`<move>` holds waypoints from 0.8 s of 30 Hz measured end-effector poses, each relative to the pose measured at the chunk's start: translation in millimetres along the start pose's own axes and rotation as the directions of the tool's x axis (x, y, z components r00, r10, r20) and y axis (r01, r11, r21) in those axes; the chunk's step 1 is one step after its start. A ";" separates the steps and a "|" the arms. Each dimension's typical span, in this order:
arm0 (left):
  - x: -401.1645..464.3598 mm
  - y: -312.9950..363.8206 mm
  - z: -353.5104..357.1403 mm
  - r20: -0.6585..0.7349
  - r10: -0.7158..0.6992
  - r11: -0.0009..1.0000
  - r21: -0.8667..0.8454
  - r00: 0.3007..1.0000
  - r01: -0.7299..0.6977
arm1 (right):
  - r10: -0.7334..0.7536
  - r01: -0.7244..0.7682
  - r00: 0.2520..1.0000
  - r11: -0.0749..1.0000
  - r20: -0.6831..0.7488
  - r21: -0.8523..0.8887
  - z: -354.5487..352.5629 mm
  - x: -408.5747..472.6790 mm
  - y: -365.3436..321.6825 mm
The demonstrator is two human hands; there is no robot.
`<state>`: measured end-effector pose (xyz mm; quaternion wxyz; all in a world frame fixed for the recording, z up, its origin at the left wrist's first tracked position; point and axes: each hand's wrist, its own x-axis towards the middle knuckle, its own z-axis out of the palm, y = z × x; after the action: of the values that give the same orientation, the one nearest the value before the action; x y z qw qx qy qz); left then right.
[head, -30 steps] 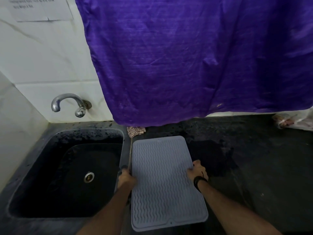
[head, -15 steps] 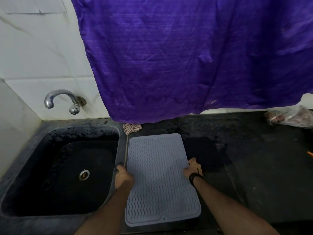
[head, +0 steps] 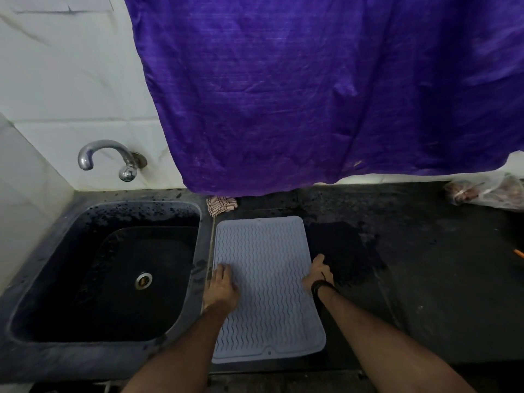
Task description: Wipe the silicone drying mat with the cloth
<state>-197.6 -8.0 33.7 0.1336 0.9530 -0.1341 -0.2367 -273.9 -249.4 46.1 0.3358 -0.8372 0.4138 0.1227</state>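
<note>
A light grey silicone drying mat (head: 265,259) with wavy ridges lies flat on the dark counter, just right of the sink. My left hand (head: 222,287) rests on the mat's left edge, fingers laid forward on the ridges. At the mat's right edge is my right hand (head: 319,276), one finger pointing forward; I cannot see a grip on the rim. A small checked cloth (head: 221,205) lies crumpled beyond the mat's far left corner, partly under the hanging fabric. Neither hand touches it.
A black sink (head: 202,236) with a wall tap (head: 113,157) is on the left. Purple fabric (head: 312,95) hangs over the back wall. A dark wet patch (head: 346,251) lies right of the mat. A plastic bag (head: 487,191) sits far right.
Both hands gripped the mat's side edges before. Now the left hand lies flat on the mat and the right hand has loosened at the rim. The mat rests flat.
</note>
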 end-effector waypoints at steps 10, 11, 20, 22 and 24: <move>-10.5 17.1 -7.8 0.090 0.016 0.996 0.086 0.996 -0.023 | -0.494 0.471 0.861 0.691 0.118 -0.548 19.7 -13.0 5.3; -11.3 19.4 -9.2 0.102 0.012 0.996 0.086 0.995 -0.021 | -0.496 0.512 0.847 0.667 0.190 -0.542 22.4 -13.3 2.2; -16.1 21.6 -21.0 0.262 0.016 1.000 0.008 0.965 -0.019 | -0.341 0.524 0.845 0.677 0.411 -0.516 19.4 -21.9 -28.2; -14.0 21.9 -29.7 0.234 -0.004 1.000 0.022 0.972 -0.001 | -0.339 0.512 0.851 0.703 0.402 -0.492 11.2 -23.0 -42.5; -9.4 22.9 -48.1 0.201 -0.022 0.998 0.054 0.979 0.011 | -0.356 0.508 0.857 0.711 0.373 -0.486 -1.5 -25.1 -65.2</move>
<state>-186.6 -17.1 85.9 0.0920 0.9283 -0.1451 -0.3296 -239.2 -207.0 89.4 0.1397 -0.9491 0.1026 0.2629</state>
